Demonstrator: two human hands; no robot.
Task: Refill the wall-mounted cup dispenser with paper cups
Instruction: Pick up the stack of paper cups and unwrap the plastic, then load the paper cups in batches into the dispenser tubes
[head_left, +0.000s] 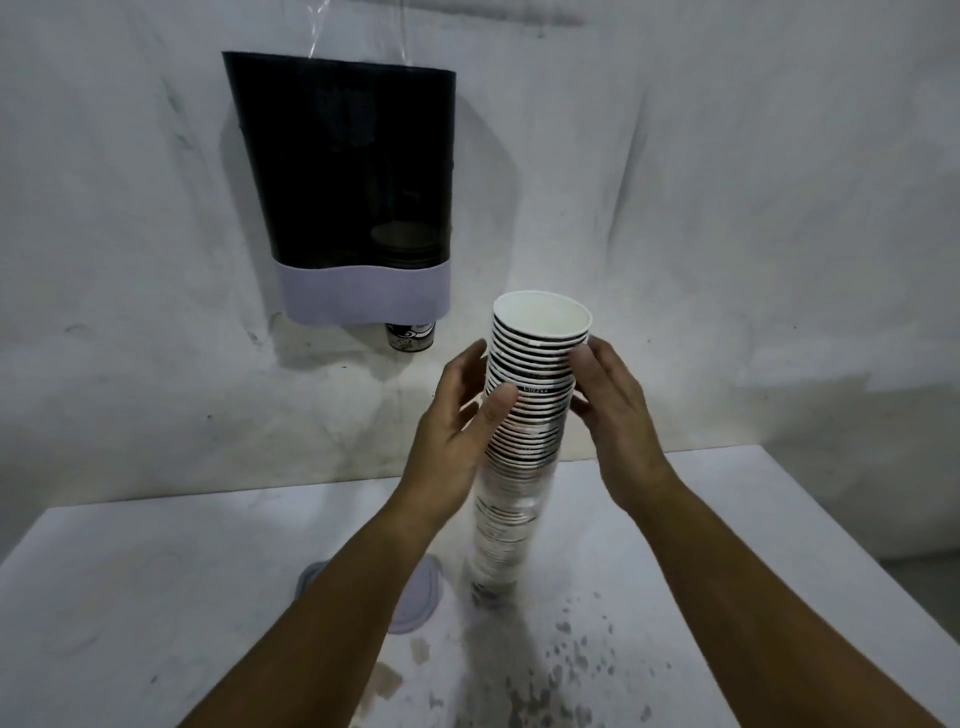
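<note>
While both bare forearms reach forward from the lower edge of the view, the left hand (457, 410) curls round the left side of a tall stack of paper cups (524, 410), its thumb laid across the front of the stack and its fingers bent behind it, gripping it. The right hand (615, 410) meets the stack from the other side near the top, fingers curved against the cup rims; whether it truly clasps or only steadies cannot be told. Beneath the arms lies a white table (156, 597), stained with dark splashes near its front right part, and a round lilac lid (415, 597) rests flat on it, half hidden by the left forearm. The stack stands upright between the hands, its lower half wrapped in a clear plastic sleeve (501, 525) and blurred; whether its base touches the table cannot be told. The upper cups are bare, white inside, with dark printed bands below each rim. Beyond, on the rough white wall (753, 182), hangs the cup dispenser (348, 171), dark and translucent above a lilac base, with one printed cup (410, 336) poking out beneath.
</note>
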